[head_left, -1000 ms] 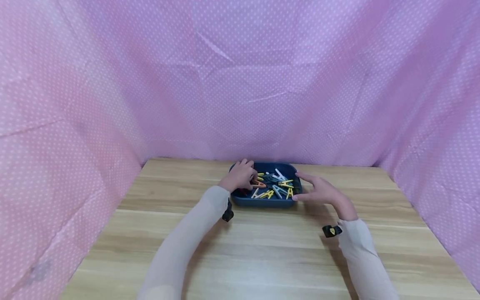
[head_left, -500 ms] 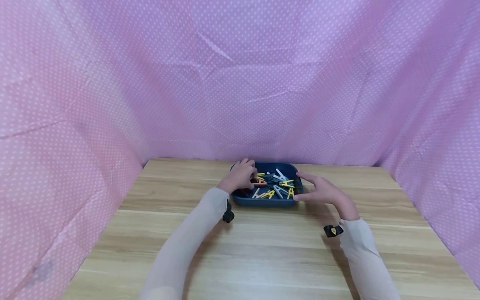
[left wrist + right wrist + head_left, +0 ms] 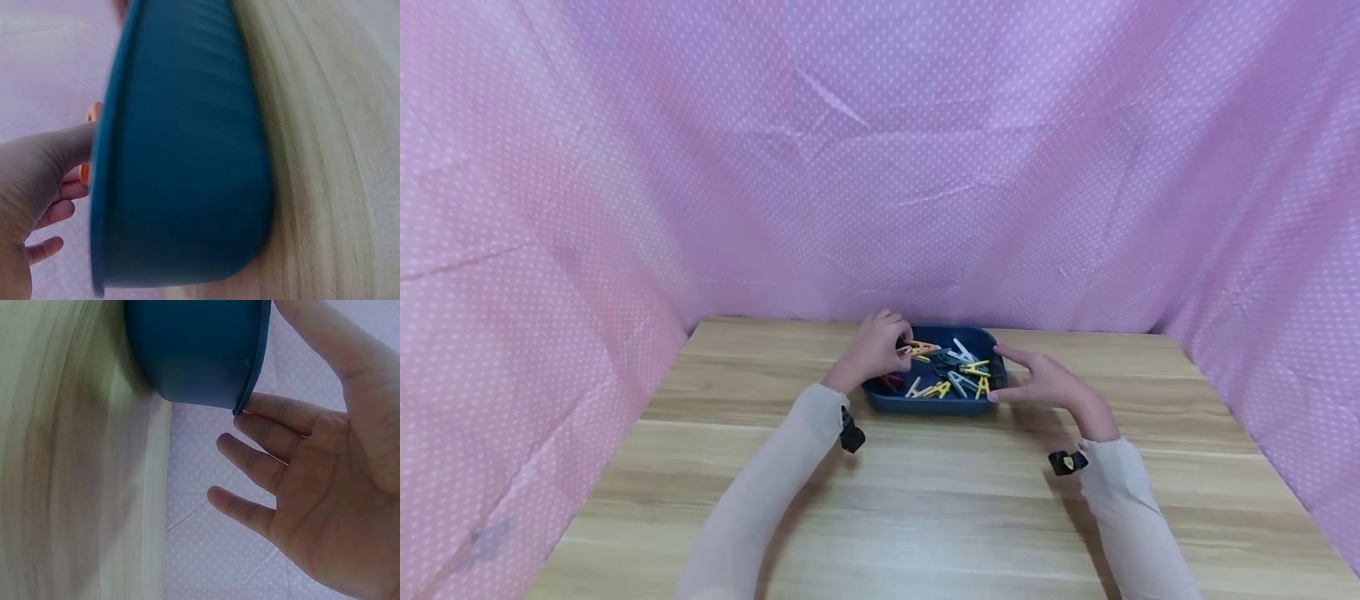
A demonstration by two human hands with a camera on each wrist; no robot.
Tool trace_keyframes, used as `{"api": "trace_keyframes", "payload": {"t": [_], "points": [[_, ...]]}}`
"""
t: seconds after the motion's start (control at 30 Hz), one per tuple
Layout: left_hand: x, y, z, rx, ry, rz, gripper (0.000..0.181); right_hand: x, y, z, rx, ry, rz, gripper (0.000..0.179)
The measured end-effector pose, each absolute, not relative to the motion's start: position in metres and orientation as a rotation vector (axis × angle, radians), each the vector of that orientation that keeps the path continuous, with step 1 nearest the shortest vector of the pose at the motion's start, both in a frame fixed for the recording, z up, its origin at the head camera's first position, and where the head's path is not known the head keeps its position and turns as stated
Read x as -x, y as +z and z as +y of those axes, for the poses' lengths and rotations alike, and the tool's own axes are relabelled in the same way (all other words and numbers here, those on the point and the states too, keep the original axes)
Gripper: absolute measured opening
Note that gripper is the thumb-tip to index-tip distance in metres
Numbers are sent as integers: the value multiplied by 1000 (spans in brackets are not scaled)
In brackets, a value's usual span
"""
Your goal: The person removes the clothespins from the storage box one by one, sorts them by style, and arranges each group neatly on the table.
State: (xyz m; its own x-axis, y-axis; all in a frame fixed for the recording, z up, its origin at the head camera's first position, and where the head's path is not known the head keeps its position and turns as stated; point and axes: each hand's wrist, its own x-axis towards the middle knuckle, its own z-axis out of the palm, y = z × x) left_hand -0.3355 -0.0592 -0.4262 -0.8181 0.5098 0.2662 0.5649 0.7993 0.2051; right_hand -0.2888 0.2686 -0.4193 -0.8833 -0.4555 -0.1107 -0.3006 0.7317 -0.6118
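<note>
A dark blue tray (image 3: 928, 407) stands at the table's far edge, with several clothespins inside. Over its left part, my left hand (image 3: 874, 350) pinches an orange clothespin (image 3: 922, 349) between thumb and fingers. In the left wrist view, the tray's wall hides most of that orange clothespin (image 3: 84, 174). My right hand (image 3: 1043, 385) rests at the tray's right end, its thumb and fingers spread and fairly straight along the rim. The right wrist view shows fingertips touching the rim, with the palm (image 3: 331, 487) bare. A red clothespin (image 3: 891, 382) lies below my left hand.
Yellow clothespins (image 3: 975, 367), a white clothespin (image 3: 963, 350) and a grey-blue clothespin (image 3: 960, 382) lie loosely across the tray. Pink dotted cloth (image 3: 880, 208) hangs right behind and beside the wooden table (image 3: 925, 500).
My left hand has risen slightly and shifted a little left and back, lifting the orange clothespin off the pile. The red clothespin shows more now. My right hand stays at the rim.
</note>
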Motion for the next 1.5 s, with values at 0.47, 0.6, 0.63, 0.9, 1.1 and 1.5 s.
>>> {"api": "trace_keyframes", "payload": {"t": [0.47,0.6,0.63,0.9,1.1,1.5], "points": [[320,-408,-108,493,-739,-2622,30,287,-421,273,660,-849,2713,87],[320,-408,-128,364,-767,-2600,32,289,-418,273,642,-841,2724,81],[320,-409,-133,337,-768,-2588,33,290,-417,273,633,-836,2724,80],[316,-426,-155,193,-770,-2560,30,291,-412,275,605,-822,2700,80],[318,-447,-156,68,-733,-2686,27,290,-413,276,615,-835,2697,79],[319,-468,-156,-110,-902,-2786,28,289,-419,272,647,-851,2688,79]]}}
